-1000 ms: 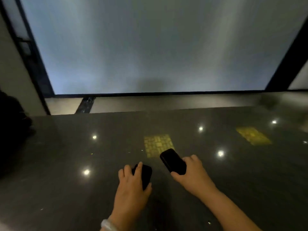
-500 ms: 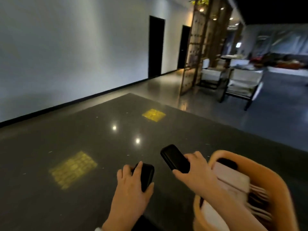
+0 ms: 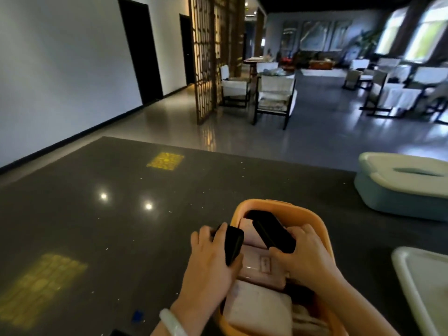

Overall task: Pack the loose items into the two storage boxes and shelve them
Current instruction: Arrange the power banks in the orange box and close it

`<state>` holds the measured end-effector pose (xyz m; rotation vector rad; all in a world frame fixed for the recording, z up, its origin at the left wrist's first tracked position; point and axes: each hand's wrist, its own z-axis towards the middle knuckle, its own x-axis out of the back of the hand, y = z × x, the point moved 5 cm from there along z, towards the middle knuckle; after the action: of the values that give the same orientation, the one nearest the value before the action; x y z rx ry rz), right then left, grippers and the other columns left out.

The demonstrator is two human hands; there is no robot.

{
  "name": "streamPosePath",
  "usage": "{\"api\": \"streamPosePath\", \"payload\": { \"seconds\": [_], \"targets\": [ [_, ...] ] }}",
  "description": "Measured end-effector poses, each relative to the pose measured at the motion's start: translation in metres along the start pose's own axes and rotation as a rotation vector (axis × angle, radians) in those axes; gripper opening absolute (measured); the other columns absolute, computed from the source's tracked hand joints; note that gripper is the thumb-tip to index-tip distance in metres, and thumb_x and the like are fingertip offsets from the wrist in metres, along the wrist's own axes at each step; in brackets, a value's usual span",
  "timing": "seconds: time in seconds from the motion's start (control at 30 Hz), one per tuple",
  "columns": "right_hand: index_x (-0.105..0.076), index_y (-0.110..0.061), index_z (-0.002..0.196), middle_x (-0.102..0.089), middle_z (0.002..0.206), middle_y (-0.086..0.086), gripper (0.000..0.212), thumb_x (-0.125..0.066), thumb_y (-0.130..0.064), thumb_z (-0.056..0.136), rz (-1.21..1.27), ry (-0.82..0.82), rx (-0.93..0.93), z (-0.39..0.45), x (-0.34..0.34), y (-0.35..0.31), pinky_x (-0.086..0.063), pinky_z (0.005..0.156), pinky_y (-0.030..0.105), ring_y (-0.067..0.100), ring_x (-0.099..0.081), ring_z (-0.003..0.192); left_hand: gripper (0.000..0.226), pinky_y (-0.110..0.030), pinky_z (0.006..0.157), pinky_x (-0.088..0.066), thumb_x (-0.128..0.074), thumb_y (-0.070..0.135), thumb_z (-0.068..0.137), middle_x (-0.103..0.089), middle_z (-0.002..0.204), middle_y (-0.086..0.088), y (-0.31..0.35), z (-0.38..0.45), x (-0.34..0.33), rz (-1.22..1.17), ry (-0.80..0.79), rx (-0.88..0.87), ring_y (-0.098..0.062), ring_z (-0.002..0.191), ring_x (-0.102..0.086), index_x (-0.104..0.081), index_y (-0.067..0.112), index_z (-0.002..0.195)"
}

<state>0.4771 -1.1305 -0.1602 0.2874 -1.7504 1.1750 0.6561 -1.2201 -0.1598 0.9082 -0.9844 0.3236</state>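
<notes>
An orange storage box stands on the dark table in front of me, holding pink and white packs. My left hand grips a small black case at the box's left rim. My right hand holds a second, longer black case tilted over the open box. A pale blue storage box with a white lid on top sits at the right edge of the table.
Another white lid lies at the near right. A small blue object rests near the table's front edge. Beyond the table are a glossy floor, a wooden lattice screen and several chairs.
My view has swung right from the wall to the room. Both hands, each with its black case, have moved over to the orange box, which now sits under them.
</notes>
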Motion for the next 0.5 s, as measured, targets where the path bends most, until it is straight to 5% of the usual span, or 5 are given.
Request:
{"api": "streamPosePath", "payload": {
  "seconds": [0.23, 0.5],
  "targets": [
    [-0.054, -0.030, 0.117, -0.054, 0.109, -0.014, 0.041, -0.070, -0.040, 0.081, 0.082, 0.047, -0.104, 0.012, 0.002, 0.022, -0.045, 0.066, 0.016, 0.001, -0.057, 0.086, 0.062, -0.018, 0.095, -0.032, -0.053, 0.049, 0.091, -0.026, 0.125, 0.011, 0.002, 0.026, -0.025, 0.006, -0.041, -0.152, -0.008, 0.116, -0.023, -0.028, 0.031, 0.146],
    [-0.048, -0.034, 0.125, -0.051, 0.110, -0.016, 0.041, -0.063, -0.037, 0.088, 0.074, 0.116, -0.101, 0.017, 0.009, 0.022, -0.046, 0.062, 0.015, -0.001, -0.056, 0.085, 0.061, -0.018, 0.096, -0.032, -0.055, 0.047, 0.091, -0.030, 0.127, 0.011, -0.006, 0.044, -0.030, -0.110, -0.037, -0.162, -0.006, 0.117, -0.023, -0.033, 0.030, 0.145]
  ]
}}
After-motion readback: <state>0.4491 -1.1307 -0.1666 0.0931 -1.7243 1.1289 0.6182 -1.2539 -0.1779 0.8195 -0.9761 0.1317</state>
